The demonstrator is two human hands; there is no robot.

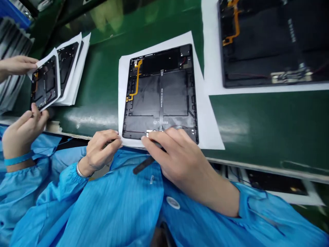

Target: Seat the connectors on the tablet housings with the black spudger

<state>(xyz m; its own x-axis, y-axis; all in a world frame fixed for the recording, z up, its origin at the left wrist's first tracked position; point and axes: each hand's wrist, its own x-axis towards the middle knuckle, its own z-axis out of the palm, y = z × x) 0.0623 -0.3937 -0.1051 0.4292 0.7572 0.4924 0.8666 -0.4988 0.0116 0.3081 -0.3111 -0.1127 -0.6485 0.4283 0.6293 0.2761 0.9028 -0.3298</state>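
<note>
My view shows an open tablet (160, 92) lying on white paper (208, 127) on the green surface (264, 120), its dark inside facing up and an orange strip (138, 80) along its left side. I have my left hand (102, 149) at the paper's lower left corner, fingers bent with the thumb close to them; I cannot tell whether they pinch the sheet. My right hand (180, 157) is over the tablet's lower edge, fingers closed around a dark tool (144, 164) that slants down toward the blue smock (120, 206). To the upper right I see a second tablet (262, 51), also on paper. At far left, a co-worker's hands (24, 132) hold a third tablet (45, 84) with a sheet behind it, beside another tablet (67, 61) on stacked sheets (79, 79).
</note>
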